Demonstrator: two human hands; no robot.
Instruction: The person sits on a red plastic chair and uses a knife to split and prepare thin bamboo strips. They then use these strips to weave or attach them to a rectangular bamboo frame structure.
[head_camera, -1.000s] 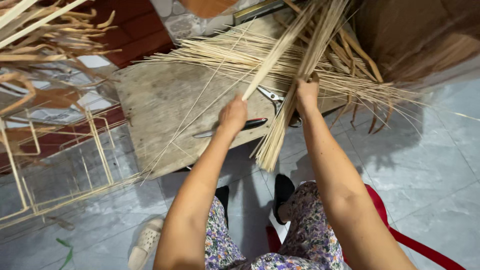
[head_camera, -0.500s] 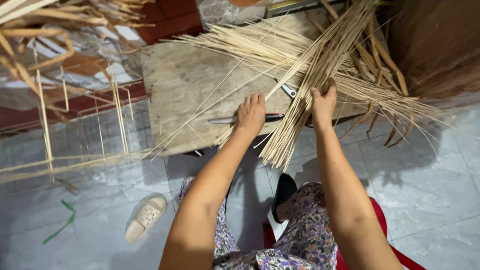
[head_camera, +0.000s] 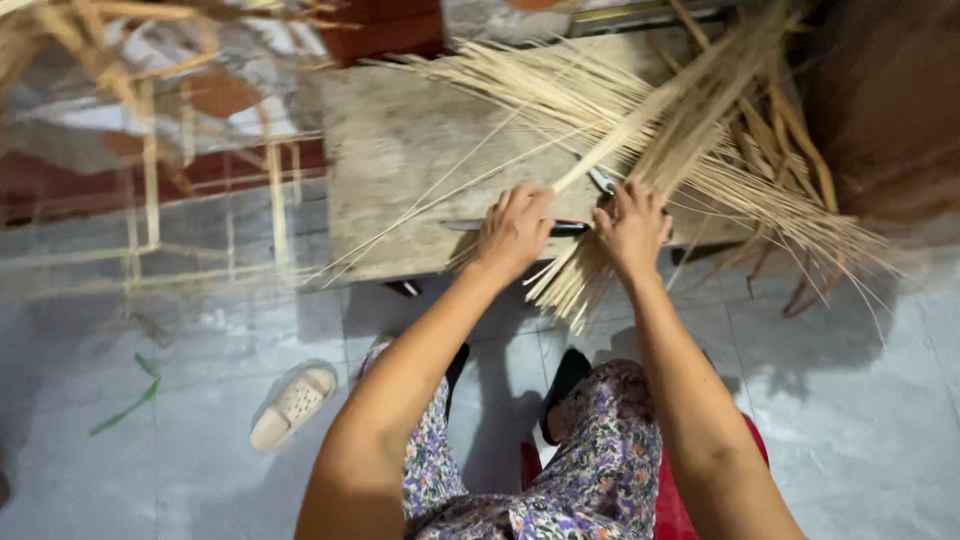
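Bamboo strips under both hands on a worn wooden table (head_camera: 400, 150)
Pale bundle of bamboo strips (head_camera: 640, 160) lies slanting across the table, its cut ends over the near edge; right hand (head_camera: 632, 228) presses on it with fingers spread, gripping nothing. Left hand (head_camera: 513, 230) lies curled over a knife (head_camera: 470, 226) beside the bundle, whether it grips is unclear. A sandal (head_camera: 292, 406) lies on the grey floor

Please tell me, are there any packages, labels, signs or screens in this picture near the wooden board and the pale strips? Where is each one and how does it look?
None can be made out. The view holds only the wooden board, the pale strips, a knife, both hands on the bundle, a sandal and grey floor tiles.
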